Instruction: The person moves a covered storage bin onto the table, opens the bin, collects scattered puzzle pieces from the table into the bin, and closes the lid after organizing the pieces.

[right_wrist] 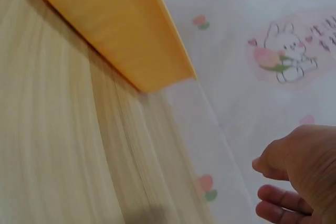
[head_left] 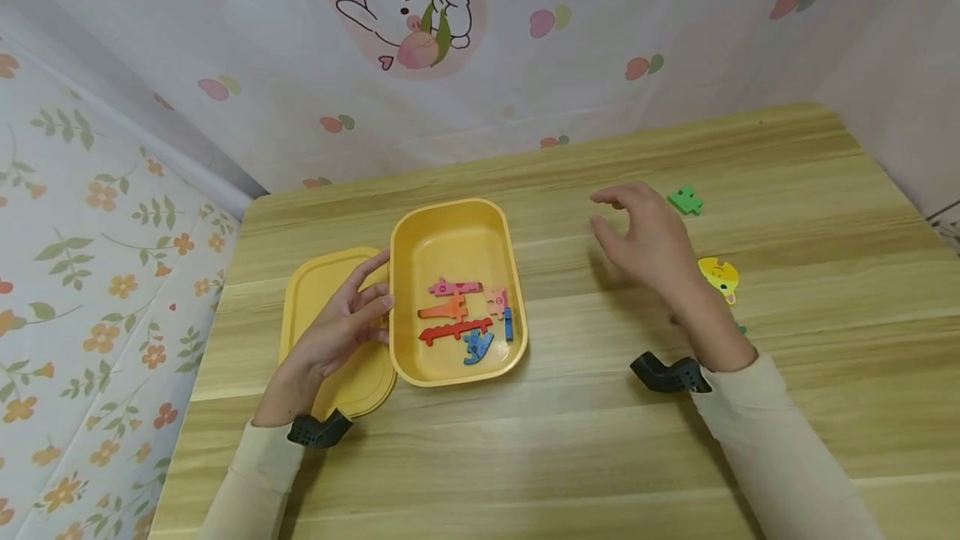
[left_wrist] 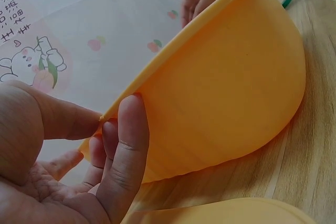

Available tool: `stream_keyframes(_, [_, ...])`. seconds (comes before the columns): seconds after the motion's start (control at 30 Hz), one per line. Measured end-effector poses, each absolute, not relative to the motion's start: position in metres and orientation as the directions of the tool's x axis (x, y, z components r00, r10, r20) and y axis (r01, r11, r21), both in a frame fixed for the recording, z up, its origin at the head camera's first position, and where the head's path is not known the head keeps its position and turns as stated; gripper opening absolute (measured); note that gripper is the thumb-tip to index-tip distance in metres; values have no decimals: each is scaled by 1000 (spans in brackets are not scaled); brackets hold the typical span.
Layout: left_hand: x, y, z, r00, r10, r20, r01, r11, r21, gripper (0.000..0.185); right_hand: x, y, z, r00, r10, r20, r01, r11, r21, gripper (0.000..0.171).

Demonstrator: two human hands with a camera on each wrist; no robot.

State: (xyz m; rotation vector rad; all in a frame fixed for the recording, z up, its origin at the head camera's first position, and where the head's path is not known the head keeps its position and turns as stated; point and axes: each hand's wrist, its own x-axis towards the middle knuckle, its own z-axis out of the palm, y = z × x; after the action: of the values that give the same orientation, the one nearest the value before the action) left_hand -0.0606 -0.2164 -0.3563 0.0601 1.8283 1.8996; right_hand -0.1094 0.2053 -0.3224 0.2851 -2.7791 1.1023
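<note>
A person's left hand [head_left: 341, 325] rests against the left wall of an open yellow container [head_left: 450, 240] standing on a wooden table [head_left: 570, 448], fingers nearly straight, their tips touching the container's rim. In the left wrist view, the fingertips [left_wrist: 130, 114] sit against the container's outer wall [left_wrist: 231, 87] just under the rim, with the thumb extended alongside; the hand presses rather than grips.

Beneath and to the left of that hand lies the container's yellow lid [head_left: 315, 298], flat on the table and partly tucked against the container's near left corner.

Inside the container, toward its near half, lie several small animal-shaped puzzle pieces: a pink piece [head_left: 453, 287] farthest from the viewer, an orange piece [head_left: 444, 308] just nearer, a long red piece [head_left: 454, 330] nearer still, a blue piece [head_left: 477, 346] by the near wall, and a small pink piece [head_left: 497, 300] to the right. They lie close together, some touching.

The right hand [head_left: 645, 240] hovers above the table well to the right of the container, fingers loosely spread and slightly curled, holding nothing. The right wrist view shows those relaxed fingers [right_wrist: 283, 200] in the air with the container's corner [right_wrist: 121, 30] at a distance.

On the table beyond the right hand lies a green puzzle piece [head_left: 686, 201]; a yellow animal-face piece [head_left: 720, 277] lies just to the right of the wrist.

Behind the table hangs a pale curtain printed with a cartoon rabbit [head_left: 405, 11].
</note>
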Motion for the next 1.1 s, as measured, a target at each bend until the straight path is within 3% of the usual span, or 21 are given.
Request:
stream_keyframes(0.27, [-59, -218, -358, -880, 374, -294, -309, 22, 951, 71, -117, 225, -321, -992, -62, 108, -118, 738, -664, 41])
stream_keyframes(0.7, [-62, -220, -354, -867, 387, -314, -324, 42, 945, 71, -115, 238, -342, -977, 28, 211, -115, 765, -633, 36])
stream_keyframes(0.93, [-60, -221, -355, -870, 382, -313, -327, 29, 944, 72, -122, 243, -343, -972, -9, 236, -149, 800, -581, 40])
stream_keyframes(1.1, [-61, -221, -356, -871, 385, -304, -319, 27, 947, 71, -123, 252, -343, -989, -41, 140, -111, 829, -547, 49])
